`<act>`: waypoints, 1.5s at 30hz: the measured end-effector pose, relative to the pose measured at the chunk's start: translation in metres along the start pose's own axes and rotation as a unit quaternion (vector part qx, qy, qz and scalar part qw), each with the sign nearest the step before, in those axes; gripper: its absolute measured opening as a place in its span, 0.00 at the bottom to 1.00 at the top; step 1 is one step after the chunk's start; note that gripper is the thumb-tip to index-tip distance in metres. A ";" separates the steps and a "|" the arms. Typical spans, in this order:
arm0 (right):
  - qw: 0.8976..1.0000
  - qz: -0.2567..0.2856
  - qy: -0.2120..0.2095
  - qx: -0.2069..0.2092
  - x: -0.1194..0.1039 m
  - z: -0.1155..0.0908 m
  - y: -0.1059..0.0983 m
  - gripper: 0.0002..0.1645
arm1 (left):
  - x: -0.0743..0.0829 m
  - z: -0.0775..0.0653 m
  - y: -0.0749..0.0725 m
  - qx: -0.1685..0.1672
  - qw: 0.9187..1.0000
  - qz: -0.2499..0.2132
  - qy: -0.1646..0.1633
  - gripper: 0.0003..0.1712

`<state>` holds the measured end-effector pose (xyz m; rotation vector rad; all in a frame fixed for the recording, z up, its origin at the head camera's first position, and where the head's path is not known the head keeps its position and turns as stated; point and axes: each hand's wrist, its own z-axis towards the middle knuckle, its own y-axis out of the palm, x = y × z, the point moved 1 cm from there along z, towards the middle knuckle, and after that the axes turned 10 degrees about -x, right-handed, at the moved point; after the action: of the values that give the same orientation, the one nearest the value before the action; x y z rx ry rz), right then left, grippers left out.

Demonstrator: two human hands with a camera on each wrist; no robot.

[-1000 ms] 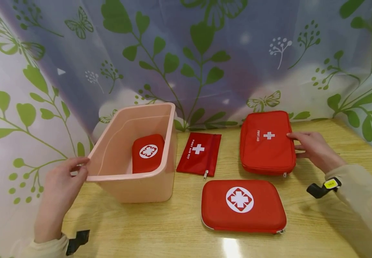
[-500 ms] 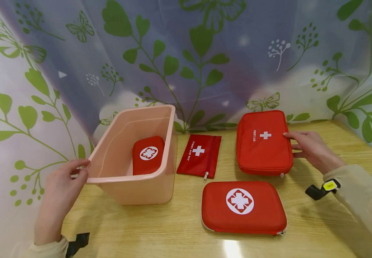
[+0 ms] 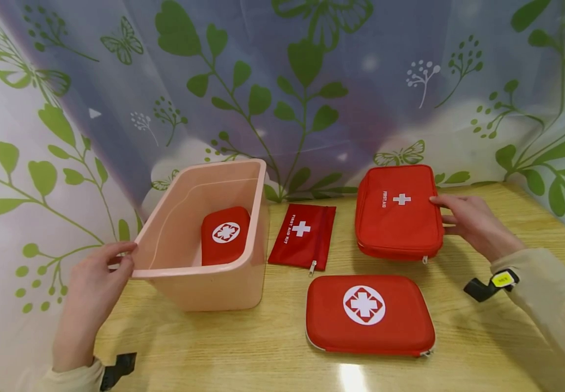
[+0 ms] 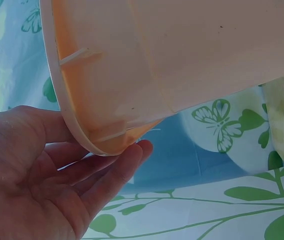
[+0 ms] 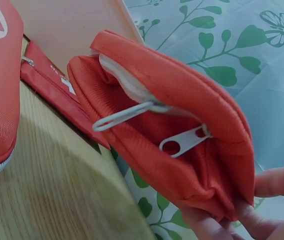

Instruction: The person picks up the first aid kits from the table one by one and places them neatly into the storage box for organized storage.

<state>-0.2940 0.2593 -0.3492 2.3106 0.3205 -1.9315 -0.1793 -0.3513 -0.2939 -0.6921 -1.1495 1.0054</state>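
Note:
In the head view my left hand [image 3: 97,291] pinches the near left corner of a pink plastic bin [image 3: 213,288]. The left wrist view shows thumb and fingers on either side of the bin's rim [image 4: 77,132]. My right hand [image 3: 478,226] grips the right edge of a red soft first aid bag [image 3: 400,228] with a white cross. Seen from the right wrist, the bag hangs tilted off the table, its two zipper pulls [image 5: 184,141] dangling. Inside the bin leans a red case [image 3: 223,247] with a round white emblem, its lower part hidden by the bin wall.
Between bin and bag lies a flat red first aid pouch [image 3: 302,237] with a zipper. A red hard-shell case [image 3: 370,316] sits in front on the wooden table [image 3: 223,348]. Behind everything hangs a leaf-patterned curtain [image 3: 272,71].
My right hand has raised the first aid bag a little and shifted it slightly left. The left hand keeps its hold on the bin.

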 end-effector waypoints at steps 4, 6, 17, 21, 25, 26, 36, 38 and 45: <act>1.000 0.019 -0.007 0.001 -0.002 0.000 0.002 0.12 | 0.000 0.000 0.001 0.001 1.000 -0.003 0.000 0.17; 1.000 0.028 -0.011 0.002 -0.003 0.000 0.002 0.09 | 0.000 0.000 0.001 0.002 1.000 -0.004 0.000 0.17; 0.999 0.046 -0.015 0.002 -0.005 -0.001 0.004 0.11 | -0.001 -0.001 0.001 0.002 1.000 -0.006 0.006 0.17; 0.998 0.063 -0.016 0.003 -0.007 0.000 0.004 0.08 | -0.002 -0.001 0.001 0.002 1.000 -0.008 0.007 0.17; 0.996 0.086 -0.023 0.003 -0.010 -0.001 0.006 0.07 | -0.002 -0.001 0.001 0.000 1.000 -0.012 0.009 0.17; 0.995 0.095 -0.025 0.003 -0.012 -0.001 0.006 0.08 | -0.002 -0.001 0.001 0.000 1.000 -0.012 0.010 0.17; 0.993 0.113 -0.025 0.006 -0.023 -0.001 0.012 0.08 | -0.002 -0.001 0.001 0.002 1.000 -0.013 0.009 0.16; 0.993 0.117 -0.025 0.005 -0.024 -0.001 0.014 0.08 | -0.002 -0.001 0.000 0.002 1.000 -0.012 0.009 0.16; 0.991 0.126 -0.032 0.003 -0.029 -0.002 0.017 0.08 | -0.002 -0.001 -0.001 -0.009 1.000 -0.010 0.001 0.17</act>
<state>-0.2926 0.2403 -0.3209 2.1651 0.0134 -1.8786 -0.1786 -0.3534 -0.2944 -0.6945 -1.1628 0.9779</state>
